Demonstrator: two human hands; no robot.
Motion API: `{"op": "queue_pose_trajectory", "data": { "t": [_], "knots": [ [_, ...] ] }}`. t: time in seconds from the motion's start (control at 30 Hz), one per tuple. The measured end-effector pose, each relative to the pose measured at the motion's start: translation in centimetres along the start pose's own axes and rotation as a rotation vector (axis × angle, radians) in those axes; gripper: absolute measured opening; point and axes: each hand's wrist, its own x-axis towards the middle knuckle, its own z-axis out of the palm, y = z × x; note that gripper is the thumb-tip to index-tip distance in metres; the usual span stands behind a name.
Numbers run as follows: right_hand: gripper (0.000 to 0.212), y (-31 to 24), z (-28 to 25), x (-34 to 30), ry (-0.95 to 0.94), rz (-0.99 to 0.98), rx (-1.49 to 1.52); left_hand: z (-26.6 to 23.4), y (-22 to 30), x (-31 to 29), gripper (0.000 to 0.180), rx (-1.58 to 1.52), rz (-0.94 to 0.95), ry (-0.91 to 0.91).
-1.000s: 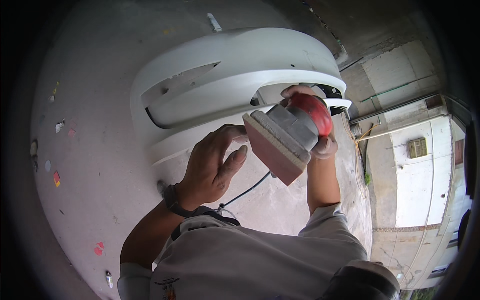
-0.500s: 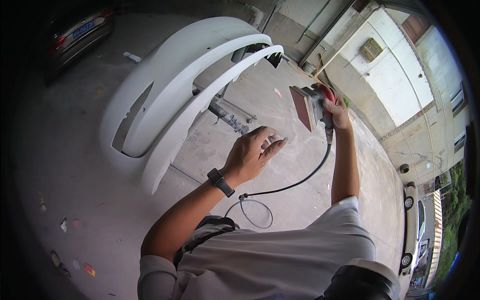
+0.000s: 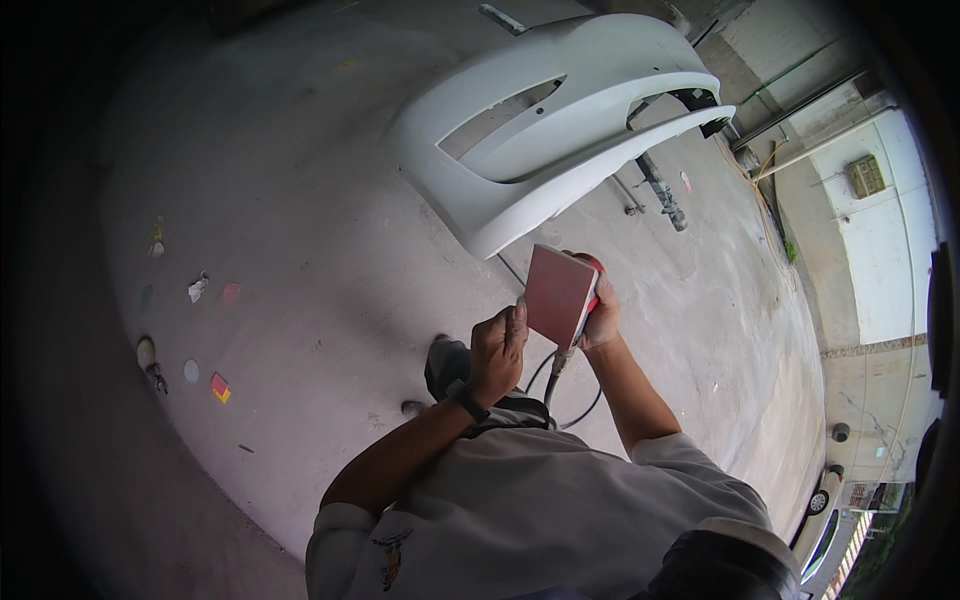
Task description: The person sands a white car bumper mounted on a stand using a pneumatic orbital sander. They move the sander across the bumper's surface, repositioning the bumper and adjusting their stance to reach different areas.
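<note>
A power sander with a red body is gripped in my right hand (image 3: 603, 318), its flat square face turned up toward me. Reddish sandpaper (image 3: 560, 292) covers that face. My left hand (image 3: 497, 352), a dark watch on its wrist, is closed with the thumb up against the left edge of the pad; whether it pinches the paper there is hidden. From the bottom of the sander runs a dark air hose (image 3: 553, 375), partly behind my arm and body. Beyond my hands stands a white car bumper (image 3: 600, 165), apart from the sander.
A stand's dark padded arm (image 3: 662, 195) shows under the bumper. On the concrete floor at left lie a red and yellow piece (image 3: 220, 387), a crumpled white scrap (image 3: 198, 288) and a pale disc (image 3: 191, 371). A white car (image 3: 822, 520) is parked at lower right.
My view has swung left, so the bumper appears farther right. The sander has come in closer with its sandpaper turned up. My left hand has moved from apart to the pad's edge.
</note>
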Motion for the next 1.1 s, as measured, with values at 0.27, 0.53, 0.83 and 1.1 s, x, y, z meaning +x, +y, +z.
{"op": "queue_pose_trajectory", "data": {
  "t": [0.27,0.53,0.83,1.1],
  "knots": [
    [0.074,12.1,15.7,13.7,-0.529,0.219,-0.53,-20.6,0.5,-1.6,0.049,0.262,-0.303,0.437],
    [0.055,26.6,30.6,26.1,-0.813,0.163,-1.114,-43.3,5.8,-10.0,0.045,0.189,-0.355,1.009],
    [0.058,36.2,41.7,31.9,-0.906,0.14,-1.378,-66.0,-4.0,-25.7,0.005,0.098,-0.43,1.413],
    [0.057,44.3,48.8,28.5,-0.825,0.166,-1.596,-86.3,-13.5,-37.8,0.027,0.807,-0.833,1.379]
  ]
}}
